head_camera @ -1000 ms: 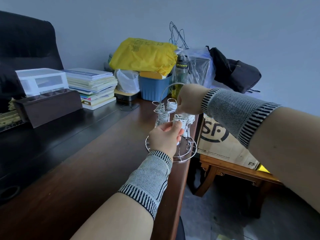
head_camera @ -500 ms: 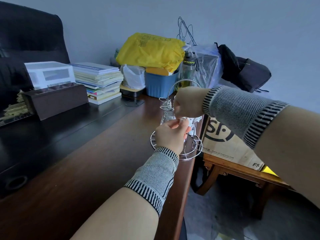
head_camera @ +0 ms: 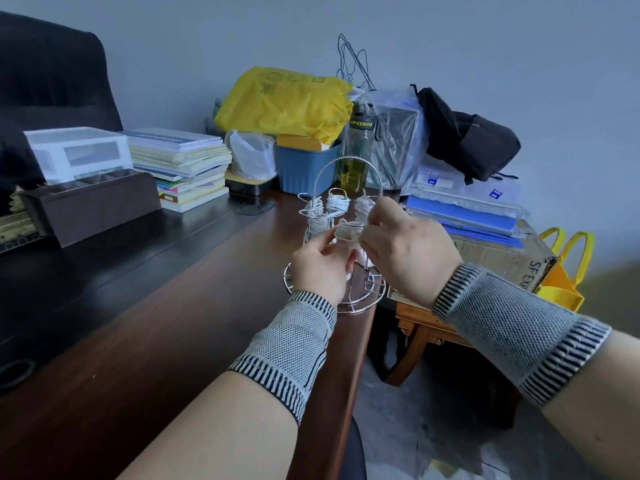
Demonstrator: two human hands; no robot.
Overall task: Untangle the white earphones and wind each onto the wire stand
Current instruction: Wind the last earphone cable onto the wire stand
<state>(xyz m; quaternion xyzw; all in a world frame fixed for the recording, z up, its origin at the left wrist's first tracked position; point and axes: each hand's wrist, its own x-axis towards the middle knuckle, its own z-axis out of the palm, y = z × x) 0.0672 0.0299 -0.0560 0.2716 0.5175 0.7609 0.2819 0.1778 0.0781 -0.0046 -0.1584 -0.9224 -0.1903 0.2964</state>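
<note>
Head view shows us at the near edge of the tabletop [head_camera: 145, 348] with both hands raised in front of the wire stand [head_camera: 334, 237]. Our left hand [head_camera: 320, 268] has its grip closed in a pinch on a strand of the white earphones [head_camera: 348, 232], and our right hand [head_camera: 408, 251] pinches the same cord just beside it, thumb and forefinger together. We judge that holding the cord taut between the two grips, right at the nearest post, lets us lay each turn neatly without slack. Beyond our grips, three other posts already carry white windings, so the task looks well along. The stand sits at the tabletop's right edge, directly behind the hands, its arched handle rising above them.

Against half a second ago, our right hand has dropped from above the stand to level with the left, and our head has swung right, bringing the cardboard box [head_camera: 502, 258] and yellow bag [head_camera: 564, 275] into sight.
</note>
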